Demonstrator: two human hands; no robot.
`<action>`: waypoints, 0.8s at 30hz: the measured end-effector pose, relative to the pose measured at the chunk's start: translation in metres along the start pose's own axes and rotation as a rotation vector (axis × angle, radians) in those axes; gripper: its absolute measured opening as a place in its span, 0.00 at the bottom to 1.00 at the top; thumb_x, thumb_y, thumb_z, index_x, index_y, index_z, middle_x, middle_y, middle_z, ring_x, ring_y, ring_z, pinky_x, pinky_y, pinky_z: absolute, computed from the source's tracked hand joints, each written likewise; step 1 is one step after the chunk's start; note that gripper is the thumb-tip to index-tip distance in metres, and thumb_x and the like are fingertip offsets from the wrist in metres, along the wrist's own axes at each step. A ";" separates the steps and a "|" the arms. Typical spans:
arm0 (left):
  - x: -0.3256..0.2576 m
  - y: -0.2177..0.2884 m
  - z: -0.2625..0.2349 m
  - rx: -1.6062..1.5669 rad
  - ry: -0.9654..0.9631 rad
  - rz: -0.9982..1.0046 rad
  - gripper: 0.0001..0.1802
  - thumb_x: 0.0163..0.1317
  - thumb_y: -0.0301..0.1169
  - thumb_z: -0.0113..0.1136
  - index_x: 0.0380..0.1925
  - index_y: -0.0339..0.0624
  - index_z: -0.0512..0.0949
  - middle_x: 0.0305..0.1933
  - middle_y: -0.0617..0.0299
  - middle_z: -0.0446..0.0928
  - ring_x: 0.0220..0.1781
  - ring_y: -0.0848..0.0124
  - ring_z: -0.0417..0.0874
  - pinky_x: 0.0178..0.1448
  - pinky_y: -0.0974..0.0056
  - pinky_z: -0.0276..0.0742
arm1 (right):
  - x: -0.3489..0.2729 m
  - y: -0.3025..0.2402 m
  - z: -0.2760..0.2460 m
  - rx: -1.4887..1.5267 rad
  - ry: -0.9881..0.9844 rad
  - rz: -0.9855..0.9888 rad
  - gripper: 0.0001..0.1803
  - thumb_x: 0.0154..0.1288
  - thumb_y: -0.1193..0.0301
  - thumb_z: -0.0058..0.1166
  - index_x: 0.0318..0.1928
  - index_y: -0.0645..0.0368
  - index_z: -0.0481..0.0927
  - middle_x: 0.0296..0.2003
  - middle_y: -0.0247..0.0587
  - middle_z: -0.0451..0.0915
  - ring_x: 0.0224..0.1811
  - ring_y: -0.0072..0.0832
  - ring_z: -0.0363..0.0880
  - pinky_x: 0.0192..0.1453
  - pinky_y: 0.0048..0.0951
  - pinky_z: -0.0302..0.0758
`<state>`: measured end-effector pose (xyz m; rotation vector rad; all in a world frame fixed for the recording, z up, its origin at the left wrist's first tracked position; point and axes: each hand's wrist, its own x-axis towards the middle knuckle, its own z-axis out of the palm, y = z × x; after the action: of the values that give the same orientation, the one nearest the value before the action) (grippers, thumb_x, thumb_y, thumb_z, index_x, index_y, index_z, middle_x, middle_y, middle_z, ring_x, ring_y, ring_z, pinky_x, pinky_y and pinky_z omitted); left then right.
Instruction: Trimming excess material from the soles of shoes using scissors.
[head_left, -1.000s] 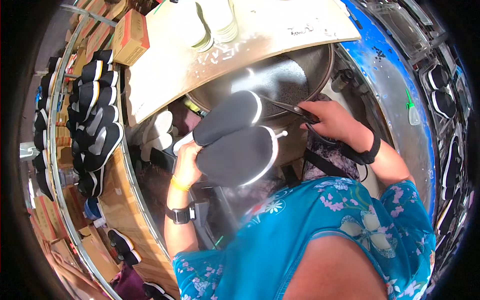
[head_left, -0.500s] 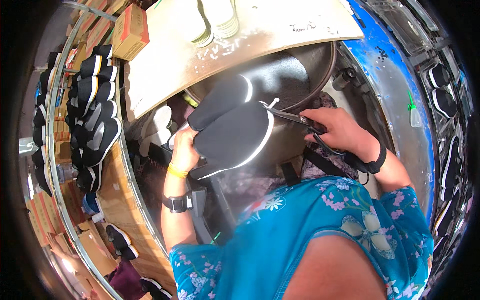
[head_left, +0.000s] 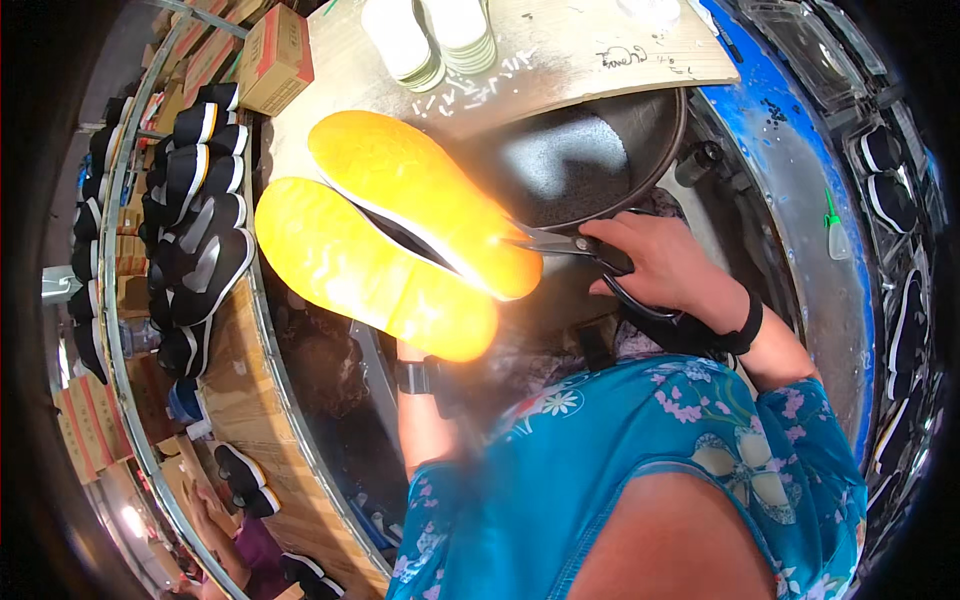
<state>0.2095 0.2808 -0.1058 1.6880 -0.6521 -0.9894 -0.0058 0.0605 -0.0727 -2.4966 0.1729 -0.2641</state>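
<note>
A pair of black shoes with white edges is turned so that its bright orange soles [head_left: 385, 190] face up. My left hand [head_left: 411, 352] holds the pair from underneath; its fingers are hidden behind the soles, and only the wrist area with a dark watch shows. In my right hand [head_left: 665, 262] is a pair of dark scissors [head_left: 560, 243], fingers wrapped round the handles. The blade tips reach the right end of the upper sole, where glare hides whether they touch or cut anything.
Beyond the shoes, a pale board [head_left: 560, 75] carries stacked white insoles [head_left: 462, 40] and small white scraps. A round dark basin [head_left: 645, 150] sits under its edge. Black shoes [head_left: 205, 250] crowd the left rack, and a black bottle [head_left: 698, 162] stands right. Another person [head_left: 255, 555] is at lower left.
The shoes have turned over from black uppers to orange soles and moved left. My left hand has gone from beside them to beneath. The scissors have shifted slightly down and left.
</note>
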 end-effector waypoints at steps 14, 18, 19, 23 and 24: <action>0.004 0.009 0.034 0.080 0.035 -0.037 0.12 0.52 0.27 0.58 0.37 0.35 0.77 0.36 0.52 0.79 0.38 0.67 0.81 0.46 0.63 0.75 | 0.002 0.011 0.025 0.114 -0.065 0.037 0.24 0.49 0.60 0.61 0.46 0.55 0.74 0.28 0.48 0.78 0.33 0.46 0.77 0.36 0.41 0.74; 0.015 0.014 0.029 0.102 0.066 -0.059 0.11 0.53 0.27 0.58 0.37 0.34 0.77 0.36 0.52 0.79 0.38 0.67 0.81 0.45 0.62 0.75 | 0.008 -0.007 0.004 0.196 -0.155 0.166 0.26 0.47 0.60 0.63 0.47 0.55 0.73 0.30 0.46 0.78 0.34 0.45 0.78 0.37 0.38 0.74; 0.019 0.015 0.033 0.107 0.069 -0.062 0.11 0.53 0.28 0.58 0.36 0.34 0.77 0.36 0.52 0.79 0.38 0.67 0.81 0.45 0.62 0.75 | 0.008 -0.008 0.003 0.197 -0.159 0.165 0.26 0.47 0.60 0.63 0.47 0.55 0.73 0.30 0.46 0.78 0.34 0.45 0.78 0.37 0.38 0.74; 0.023 0.018 0.036 0.133 0.083 -0.075 0.11 0.53 0.28 0.58 0.36 0.34 0.77 0.35 0.51 0.79 0.37 0.66 0.81 0.45 0.62 0.75 | 0.011 -0.018 -0.004 0.104 -0.107 -0.021 0.28 0.45 0.59 0.64 0.48 0.54 0.73 0.31 0.44 0.76 0.35 0.43 0.77 0.38 0.37 0.73; 0.023 0.019 0.037 0.139 0.082 -0.075 0.11 0.53 0.28 0.58 0.36 0.34 0.77 0.35 0.51 0.79 0.37 0.66 0.81 0.44 0.62 0.75 | 0.012 -0.021 -0.006 0.056 -0.120 -0.042 0.28 0.45 0.59 0.64 0.48 0.53 0.73 0.31 0.43 0.75 0.34 0.42 0.77 0.38 0.37 0.73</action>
<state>0.1902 0.2373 -0.0996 1.8774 -0.6185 -0.9397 0.0062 0.0718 -0.0541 -2.4540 0.0634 -0.1339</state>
